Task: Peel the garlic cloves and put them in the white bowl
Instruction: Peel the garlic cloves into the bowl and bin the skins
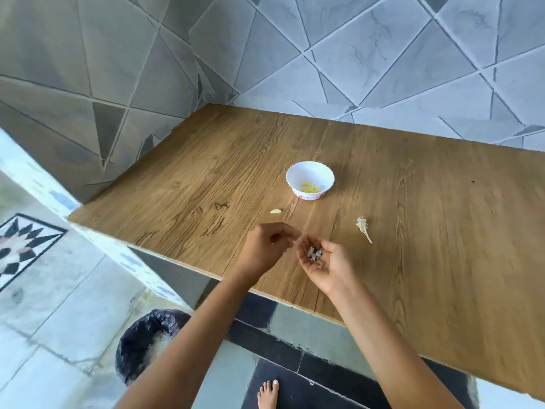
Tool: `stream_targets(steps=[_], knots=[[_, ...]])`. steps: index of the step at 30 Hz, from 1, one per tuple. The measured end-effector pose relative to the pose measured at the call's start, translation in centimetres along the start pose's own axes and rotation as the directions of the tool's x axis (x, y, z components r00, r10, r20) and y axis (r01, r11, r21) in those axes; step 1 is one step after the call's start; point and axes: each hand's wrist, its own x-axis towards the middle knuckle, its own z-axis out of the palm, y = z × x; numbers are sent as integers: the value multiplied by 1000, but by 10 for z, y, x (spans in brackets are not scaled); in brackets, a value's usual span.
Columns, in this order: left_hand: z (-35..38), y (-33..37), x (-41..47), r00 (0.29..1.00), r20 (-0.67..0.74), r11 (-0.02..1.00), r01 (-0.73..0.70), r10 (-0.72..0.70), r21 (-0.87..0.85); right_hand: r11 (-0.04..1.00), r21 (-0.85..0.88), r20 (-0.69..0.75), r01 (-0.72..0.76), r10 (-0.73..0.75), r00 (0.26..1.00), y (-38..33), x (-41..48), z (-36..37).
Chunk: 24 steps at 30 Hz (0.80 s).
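Observation:
The white bowl (pixel 310 172) stands on the wooden table (pixel 442 261) and holds several yellowish peeled cloves (pixel 310 188). One peeled clove (pixel 275 211) lies loose on the wood, in front of the bowl and to its left. My right hand (pixel 324 262) is palm up near the table's front edge, cupping a small heap of purplish garlic skins (pixel 313 254). Just left of it, my left hand (pixel 267 249) hovers with its fingers curled toward the thumb; it is blurred and I see nothing between the fingers.
A dry garlic stem with its root (pixel 363 228) lies right of my hands. Tiled walls close the table's back and left side. On the floor below the front edge stand a bin lined with a black bag (pixel 147 346) and a bare foot (pixel 268 394).

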Motion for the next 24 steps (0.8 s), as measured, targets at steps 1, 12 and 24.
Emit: stream_targets(steps=[1, 12, 24], knots=[[-8, -3, -8, 998, -30, 997, 62, -64, -53, 999, -32, 6, -21, 22, 1000, 4, 2, 2], [-128, -95, -149, 706, -469, 838, 357, -531, -411, 851, -422, 122, -314, 396, 910, 164, 24, 65], [-248, -322, -244, 341, -467, 578, 461, -816, -673, 624, -570, -128, -535, 575, 808, 454, 158, 93]])
